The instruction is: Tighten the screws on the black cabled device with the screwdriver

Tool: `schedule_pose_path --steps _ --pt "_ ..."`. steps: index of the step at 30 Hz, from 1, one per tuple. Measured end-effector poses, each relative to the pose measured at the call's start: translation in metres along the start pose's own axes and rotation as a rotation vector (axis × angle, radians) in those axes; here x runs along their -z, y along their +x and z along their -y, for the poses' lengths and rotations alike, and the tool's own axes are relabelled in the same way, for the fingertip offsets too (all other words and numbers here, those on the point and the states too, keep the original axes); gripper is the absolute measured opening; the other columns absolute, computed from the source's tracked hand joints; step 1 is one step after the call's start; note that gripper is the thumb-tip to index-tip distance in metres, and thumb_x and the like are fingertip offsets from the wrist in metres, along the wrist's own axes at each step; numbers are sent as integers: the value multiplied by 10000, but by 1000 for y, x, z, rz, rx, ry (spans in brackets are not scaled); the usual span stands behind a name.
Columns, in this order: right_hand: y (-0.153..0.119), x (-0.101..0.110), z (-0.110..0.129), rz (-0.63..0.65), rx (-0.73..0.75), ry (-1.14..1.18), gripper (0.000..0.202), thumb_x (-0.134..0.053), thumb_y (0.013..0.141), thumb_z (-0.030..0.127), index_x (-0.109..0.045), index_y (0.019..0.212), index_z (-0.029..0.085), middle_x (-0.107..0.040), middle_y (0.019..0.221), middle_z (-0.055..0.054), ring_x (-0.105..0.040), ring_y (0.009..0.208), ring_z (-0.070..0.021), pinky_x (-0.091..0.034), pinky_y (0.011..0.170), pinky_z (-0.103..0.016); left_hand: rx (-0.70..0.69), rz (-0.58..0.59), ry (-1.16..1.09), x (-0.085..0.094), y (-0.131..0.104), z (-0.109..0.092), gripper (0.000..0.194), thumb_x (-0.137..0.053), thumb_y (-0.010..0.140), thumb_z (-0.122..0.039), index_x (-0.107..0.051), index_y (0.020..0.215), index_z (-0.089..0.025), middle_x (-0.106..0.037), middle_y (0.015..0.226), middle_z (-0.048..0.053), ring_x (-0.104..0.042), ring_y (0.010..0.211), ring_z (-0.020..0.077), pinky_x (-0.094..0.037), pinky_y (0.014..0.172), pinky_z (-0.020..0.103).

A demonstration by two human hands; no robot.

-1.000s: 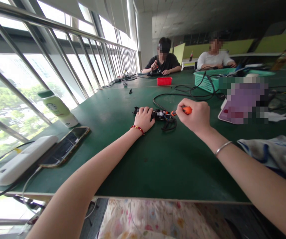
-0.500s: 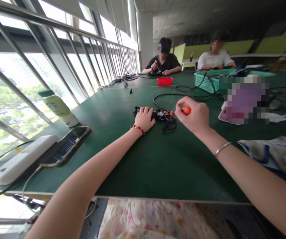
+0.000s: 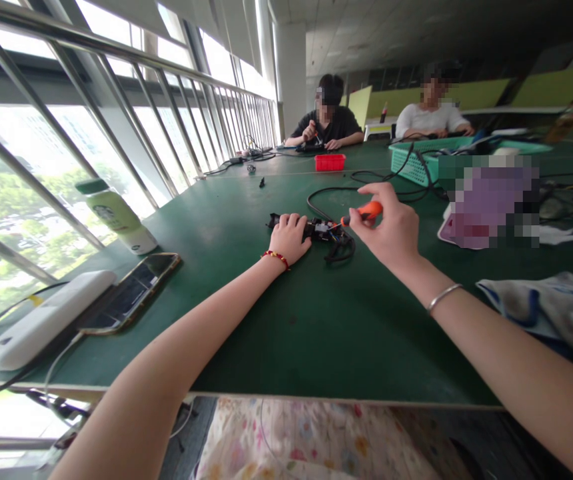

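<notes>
My left hand (image 3: pixel 290 240) presses its curled fingers over the left part of an opened black electrical device (image 3: pixel 322 230), which lies on the green table (image 3: pixel 286 333). Small coloured wires and light-coloured parts show at the device's uncovered right side, and a thick black cable (image 3: pixel 334 200) curves away behind it. In my right hand (image 3: pixel 389 223) is a screwdriver (image 3: pixel 366 213) with an orange and black handle. The forefinger is raised off the handle while the thumb touches it. The screwdriver's thin shaft points left toward the wires; whether its tip touches anything cannot be made out.
On the left are a bottle (image 3: pixel 116 217), a smartphone (image 3: pixel 131 293) and a white power strip (image 3: pixel 41 320). Farther off stand a red basket (image 3: pixel 330 163) and a green basket (image 3: pixel 409 167). A purple phone (image 3: pixel 491 207) and a cloth (image 3: pixel 531 300) lie rightward. Two people sit across.
My right hand's fingers have opened somewhat around the screwdriver handle, with the forefinger lifting and stretching out. The handle has tilted and shows more. My left hand and the device stay put.
</notes>
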State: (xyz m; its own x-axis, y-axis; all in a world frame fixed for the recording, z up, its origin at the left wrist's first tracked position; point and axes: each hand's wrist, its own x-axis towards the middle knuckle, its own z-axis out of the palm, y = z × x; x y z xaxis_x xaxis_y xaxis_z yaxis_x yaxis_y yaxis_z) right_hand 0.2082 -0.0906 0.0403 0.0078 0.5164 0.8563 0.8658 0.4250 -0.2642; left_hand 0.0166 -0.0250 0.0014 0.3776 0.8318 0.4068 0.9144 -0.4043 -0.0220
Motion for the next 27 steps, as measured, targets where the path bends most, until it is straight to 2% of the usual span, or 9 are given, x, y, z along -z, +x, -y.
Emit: schedule_pose_path --steps 2,4,10,15,17,21,23,25,27 --pt "0 0 0 -22 41 34 375 -523 766 291 -534 1132 208 -677 881 -42 -613 680 -187 -451 628 -302 -1 -3 3 0 0 0 476 -485 851 -315 -466 1308 -184 -490 1311 102 -372 1231 287 -414 1000 411" --pt "0 0 0 -30 58 41 403 -519 755 269 -523 1153 205 -680 928 -53 -616 711 -192 -458 646 -303 0 -4 2 0 0 0 476 -486 851 -315 -466 1309 -184 -489 1310 104 -371 1232 287 -415 1001 414" --pt "1 -1 -1 10 15 -47 231 -525 794 383 -600 919 204 -627 656 -13 -591 580 -190 -409 568 -287 4 5 4 1 0 -1 488 -486 853 -319 -461 1317 -168 -484 1319 108 -369 1236 293 -412 1009 413" --pt "2 2 6 12 17 19 330 -544 752 292 -561 1067 195 -632 718 0 -583 579 -165 -407 564 -275 -1 -4 7 0 0 0 484 -487 853 -319 -462 1312 -167 -483 1317 113 -368 1231 296 -414 1000 419" --pt "7 3 6 34 19 46 343 -546 733 253 -562 1072 202 -642 751 0 -582 591 -155 -409 570 -271 1 -5 8 0 -1 1 478 -487 854 -318 -462 1309 -174 -483 1319 109 -367 1233 294 -412 1001 419" --pt "28 5 -1 100 -36 0 206 -576 727 267 -629 917 211 -637 690 -9 -557 577 -162 -383 547 -278 1 -10 7 0 -2 1 475 -486 855 -318 -462 1308 -178 -484 1317 100 -369 1234 290 -408 1009 408" --pt "42 7 -8 156 -65 -56 164 -573 763 337 -655 831 212 -619 634 -24 -543 579 -180 -363 537 -292 1 -8 11 0 -2 2 478 -481 857 -321 -461 1311 -172 -484 1319 100 -370 1233 292 -410 1007 408" --pt "55 10 -12 252 -83 -103 274 -519 821 424 -666 742 207 -579 567 -35 -528 564 -189 -349 539 -307 3 -3 14 0 -2 2 483 -482 857 -320 -458 1314 -167 -483 1321 103 -371 1233 293 -411 1004 410" --pt "68 16 -14 393 -86 -126 384 -443 864 476 -682 732 206 -586 589 -53 -552 609 -203 -356 562 -316 5 4 15 1 -2 1 486 -485 856 -319 -457 1315 -163 -482 1323 105 -374 1232 292 -411 1004 412"
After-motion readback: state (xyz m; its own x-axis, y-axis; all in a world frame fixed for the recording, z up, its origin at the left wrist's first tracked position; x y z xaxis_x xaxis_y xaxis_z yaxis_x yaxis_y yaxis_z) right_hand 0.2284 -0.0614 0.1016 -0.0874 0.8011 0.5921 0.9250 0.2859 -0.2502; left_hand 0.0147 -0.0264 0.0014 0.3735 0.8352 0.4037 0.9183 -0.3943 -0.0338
